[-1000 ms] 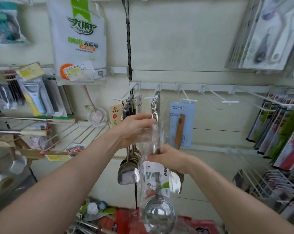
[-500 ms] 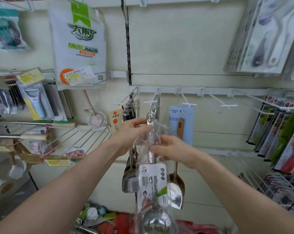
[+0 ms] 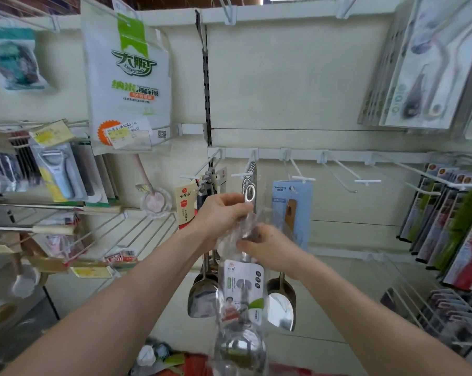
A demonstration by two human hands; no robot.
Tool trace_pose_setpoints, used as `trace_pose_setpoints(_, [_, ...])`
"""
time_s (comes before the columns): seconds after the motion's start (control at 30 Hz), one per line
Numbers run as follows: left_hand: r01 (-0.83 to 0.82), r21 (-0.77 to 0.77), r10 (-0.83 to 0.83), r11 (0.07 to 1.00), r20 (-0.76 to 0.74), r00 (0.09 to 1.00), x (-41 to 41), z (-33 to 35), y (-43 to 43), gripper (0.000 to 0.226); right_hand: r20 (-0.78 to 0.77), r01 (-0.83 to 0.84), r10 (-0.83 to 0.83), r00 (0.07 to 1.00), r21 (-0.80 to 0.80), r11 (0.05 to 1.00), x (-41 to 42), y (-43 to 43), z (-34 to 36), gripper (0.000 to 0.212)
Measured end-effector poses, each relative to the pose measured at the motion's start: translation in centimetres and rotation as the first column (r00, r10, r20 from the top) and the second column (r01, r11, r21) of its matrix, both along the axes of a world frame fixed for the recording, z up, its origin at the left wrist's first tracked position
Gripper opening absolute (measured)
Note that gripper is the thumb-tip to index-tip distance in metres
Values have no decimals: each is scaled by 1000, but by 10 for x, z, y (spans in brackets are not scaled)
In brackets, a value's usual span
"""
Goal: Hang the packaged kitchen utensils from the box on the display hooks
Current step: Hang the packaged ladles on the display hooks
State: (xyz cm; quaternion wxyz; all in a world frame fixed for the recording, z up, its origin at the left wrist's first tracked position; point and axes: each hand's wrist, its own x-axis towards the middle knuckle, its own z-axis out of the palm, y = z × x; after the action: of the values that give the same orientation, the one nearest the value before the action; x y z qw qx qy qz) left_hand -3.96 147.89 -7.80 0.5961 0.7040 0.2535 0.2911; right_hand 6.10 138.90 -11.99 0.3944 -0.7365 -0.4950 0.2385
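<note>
Under the hook (image 3: 239, 175), bagged ladle (image 3: 243, 289) hangs pinched by left grip (image 3: 221, 213) and right grip (image 3: 270, 248).

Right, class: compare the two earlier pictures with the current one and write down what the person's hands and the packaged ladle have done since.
The right hand moved up the clear wrap of the packaged ladle, closing on the left hand near its top, and the packet rose slightly toward the hook. Nothing taken or released: both hands still grip the wrap. The hanging ladles stayed put.
</note>
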Motion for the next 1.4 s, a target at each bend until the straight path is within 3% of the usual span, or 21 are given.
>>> trace_pose_setpoints(0.2, [-54,307,100,950,-135,986,7,-4,-6,21,85,11,-2,996,-101,995,-6,13,2,17])
trace_pose_setpoints(0.33, [-171,422,236,890,-106,966,13,-5,-1,16,126,13,3,992,-128,992,-5,21,6,18])
trace_pose_setpoints(0.47, [-152,473,259,868,-169,951,18,-2,4,19,78,16,-5,997,-143,990,-4,24,7,19])
trace_pose_setpoints(0.73, [-171,553,305,816,-159,939,26,1,7,18,26,49,-47,999,-83,995,0,31,12,20])
trace_pose_setpoints(0.93, [-153,443,271,883,-215,938,35,-8,16,22,-20,15,-18,1000,-121,993,0,29,9,19])
trace_pose_setpoints(1.2, [-109,640,419,761,-356,835,52,-1,23,27,303,236,-195,933,-107,966,13,55,6,7])
trace_pose_setpoints(1.33, [-33,654,455,756,-489,744,60,7,22,34,357,255,-201,912,-110,961,10,60,7,38])
trace_pose_setpoints(1.4, [-33,636,449,771,-507,736,65,7,24,36,361,243,-185,914,-123,962,10,63,5,42])
